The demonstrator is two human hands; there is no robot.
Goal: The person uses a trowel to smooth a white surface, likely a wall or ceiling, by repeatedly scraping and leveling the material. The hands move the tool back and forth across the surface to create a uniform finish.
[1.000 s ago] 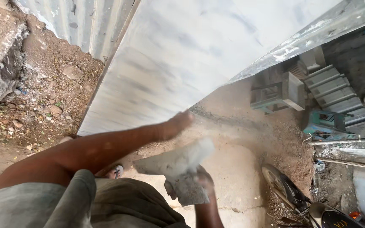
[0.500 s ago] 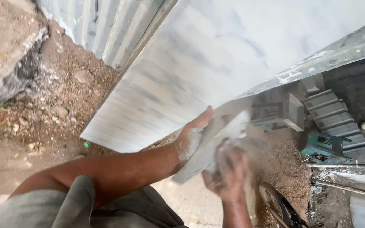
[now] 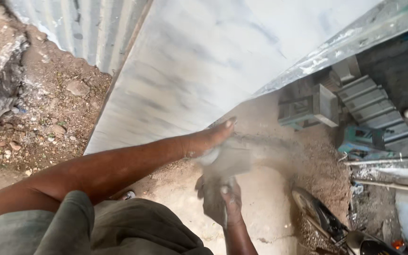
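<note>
A large pale marble slab [image 3: 204, 66] with faint grey veins leans at a slant across the upper middle of the view, its lower edge meeting the dusty concrete floor [image 3: 270, 208]. The person's left hand [image 3: 211, 139] reaches out along that lower edge with fingers extended and held flat together, the thumb tip showing at the slab's bottom. Just below it sits a grey, dust-coated piece [image 3: 227, 163] that looks like a cloth or pad, blurred, touching the left hand. The right hand [image 3: 225, 196] is closed around the lower part of the same grey piece, fingers curled tight. Behind the slab's left edge stands corrugated metal sheeting [image 3: 86, 28], with bare earth and stones [image 3: 48, 113] in front of it. To the right, beyond the slab, lie grey concrete blocks [image 3: 308, 106] and a green power tool [image 3: 362, 139] on the floor.
</note>
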